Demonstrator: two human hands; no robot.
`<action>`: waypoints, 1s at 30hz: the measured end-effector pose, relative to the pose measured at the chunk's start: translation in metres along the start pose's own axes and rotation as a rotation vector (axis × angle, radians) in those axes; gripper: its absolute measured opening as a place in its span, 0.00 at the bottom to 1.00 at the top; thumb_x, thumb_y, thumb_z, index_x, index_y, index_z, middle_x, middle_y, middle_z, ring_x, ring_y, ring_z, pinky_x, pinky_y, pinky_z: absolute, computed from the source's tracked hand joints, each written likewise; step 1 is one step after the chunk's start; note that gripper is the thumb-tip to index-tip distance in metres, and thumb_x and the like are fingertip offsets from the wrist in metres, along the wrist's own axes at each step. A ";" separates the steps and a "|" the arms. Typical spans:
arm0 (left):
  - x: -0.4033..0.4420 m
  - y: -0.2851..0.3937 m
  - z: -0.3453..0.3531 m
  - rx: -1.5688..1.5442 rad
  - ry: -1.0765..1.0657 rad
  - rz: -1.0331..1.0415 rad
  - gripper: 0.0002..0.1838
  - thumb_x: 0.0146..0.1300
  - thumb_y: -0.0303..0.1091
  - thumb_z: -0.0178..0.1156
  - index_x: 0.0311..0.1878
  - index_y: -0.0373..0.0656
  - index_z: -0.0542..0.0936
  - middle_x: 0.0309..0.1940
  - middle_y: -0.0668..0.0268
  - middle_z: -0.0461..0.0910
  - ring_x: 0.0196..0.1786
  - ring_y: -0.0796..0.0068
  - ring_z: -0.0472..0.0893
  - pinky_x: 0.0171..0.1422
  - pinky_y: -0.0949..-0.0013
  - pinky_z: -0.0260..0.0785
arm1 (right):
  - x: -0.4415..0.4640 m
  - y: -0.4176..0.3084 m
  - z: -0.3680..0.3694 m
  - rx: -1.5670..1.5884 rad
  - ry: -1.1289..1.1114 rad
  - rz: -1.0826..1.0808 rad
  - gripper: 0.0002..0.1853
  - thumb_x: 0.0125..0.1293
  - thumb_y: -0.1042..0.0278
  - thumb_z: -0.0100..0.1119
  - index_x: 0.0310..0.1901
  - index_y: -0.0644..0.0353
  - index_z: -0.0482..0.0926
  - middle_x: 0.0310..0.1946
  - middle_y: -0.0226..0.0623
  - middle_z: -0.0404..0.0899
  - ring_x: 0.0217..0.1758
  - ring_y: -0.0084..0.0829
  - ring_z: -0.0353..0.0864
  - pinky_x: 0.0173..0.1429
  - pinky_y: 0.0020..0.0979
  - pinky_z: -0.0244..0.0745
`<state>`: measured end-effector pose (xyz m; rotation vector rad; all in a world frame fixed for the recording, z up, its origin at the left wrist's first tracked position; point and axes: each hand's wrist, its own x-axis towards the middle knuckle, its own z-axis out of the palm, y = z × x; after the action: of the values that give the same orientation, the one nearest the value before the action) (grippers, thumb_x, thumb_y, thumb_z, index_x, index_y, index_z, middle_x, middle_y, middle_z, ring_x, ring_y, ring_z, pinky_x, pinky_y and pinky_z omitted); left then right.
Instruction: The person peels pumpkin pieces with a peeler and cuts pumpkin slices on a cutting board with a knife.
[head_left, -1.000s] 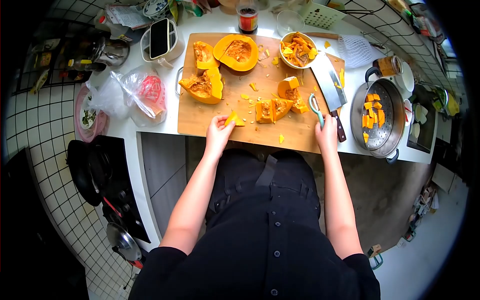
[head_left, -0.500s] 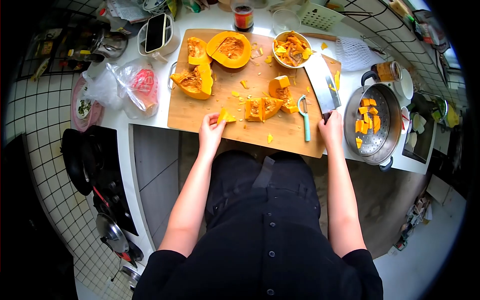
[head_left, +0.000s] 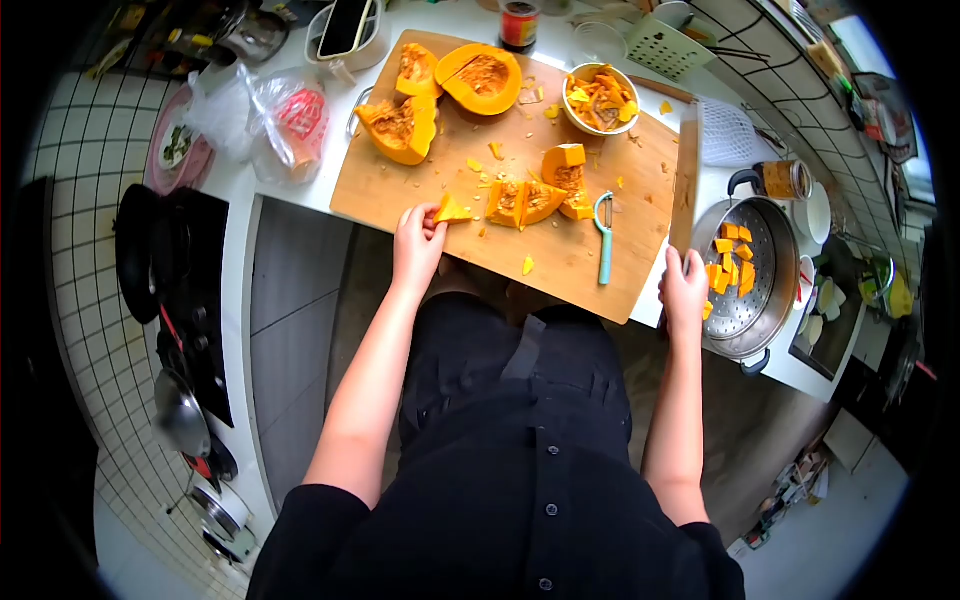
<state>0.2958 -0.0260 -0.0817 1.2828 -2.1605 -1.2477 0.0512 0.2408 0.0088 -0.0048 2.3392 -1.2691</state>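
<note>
My left hand (head_left: pixel 418 240) pinches a small pumpkin wedge (head_left: pixel 452 210) at the near edge of the wooden board (head_left: pixel 560 265). My right hand (head_left: pixel 684 290) grips the cleaver (head_left: pixel 687 180), its blade raised almost edge-on over the board's right side. A green-handled peeler (head_left: pixel 605 250) lies on the board, left of that hand. Pumpkin chunks (head_left: pixel 525 203) rest mid-board, beside an upright-looking curved piece (head_left: pixel 568 180). Farther back are a pumpkin half (head_left: pixel 480 80) and two large wedges (head_left: pixel 400 130). A bowl of scraps (head_left: pixel 600 100) stands at the back right of the board.
A steamer pot (head_left: pixel 770 310) holding pumpkin cubes stands right of the board, near a jar (head_left: pixel 785 180). Plastic bags (head_left: pixel 290 125) and a container with a phone (head_left: pixel 370 45) are on the left. A dark cup (head_left: pixel 519 28) stands behind the board.
My right hand has let go of the peeler, now lying on the board, and has picked up the cleaver and lifted it. My left hand keeps the wedge. The view has shifted and turned.
</note>
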 end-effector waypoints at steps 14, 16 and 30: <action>0.006 -0.017 -0.004 -0.118 -0.043 0.193 0.07 0.56 0.21 0.61 0.38 0.36 0.74 0.36 0.60 0.72 0.33 0.70 0.77 0.40 0.72 0.74 | -0.148 -0.025 0.103 0.318 -0.634 0.360 0.22 0.73 0.48 0.43 0.28 0.58 0.67 0.16 0.24 0.60 0.15 0.16 0.57 0.19 0.20 0.54; 0.006 -0.019 -0.006 -0.131 -0.063 0.203 0.07 0.56 0.20 0.61 0.37 0.36 0.74 0.35 0.59 0.72 0.33 0.68 0.78 0.41 0.71 0.74 | -0.154 -0.030 0.119 0.234 -0.617 0.352 0.23 0.73 0.47 0.44 0.27 0.58 0.68 0.17 0.24 0.62 0.16 0.16 0.59 0.21 0.20 0.56; 0.013 -0.032 -0.011 -0.159 -0.118 0.233 0.06 0.57 0.20 0.60 0.37 0.34 0.75 0.35 0.60 0.73 0.34 0.70 0.79 0.40 0.73 0.74 | -0.168 -0.026 0.169 0.101 -0.471 0.325 0.25 0.73 0.44 0.42 0.25 0.57 0.67 0.16 0.24 0.63 0.16 0.17 0.61 0.20 0.22 0.58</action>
<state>0.3132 -0.0495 -0.1032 0.8868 -2.1657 -1.3938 0.2636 0.1301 0.0205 0.0949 1.7896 -1.0824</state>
